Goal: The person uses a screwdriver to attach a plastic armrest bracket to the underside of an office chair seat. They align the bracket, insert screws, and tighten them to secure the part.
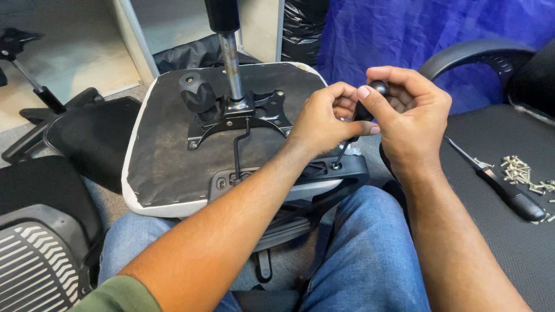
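Nearest the camera, blue-jeaned knees (370, 254) were seen, with an upturned office-chair seat with dusty black underside and white edging (167, 144) propped against them. The left hand (321, 118) was closed around the shaft of a black-handled screwdriver (348, 138), while the right hand (407, 112) was wrapped over its rounded handle top; the tip was set on a screw in the black plastic bracket (341, 170) at the seat's near edge. The black metal mechanism plate with its chrome gas cylinder (231, 58) was already mounted, so the work was judged well advanced, this bracket's fastening being left. On the black mesh chair seat at the right, a second black-handled screwdriver (497, 182) and a loose heap of silvery screws (523, 173) were laid. No labels or packages were seen; only blue plastic sheeting (376, 34) behind.
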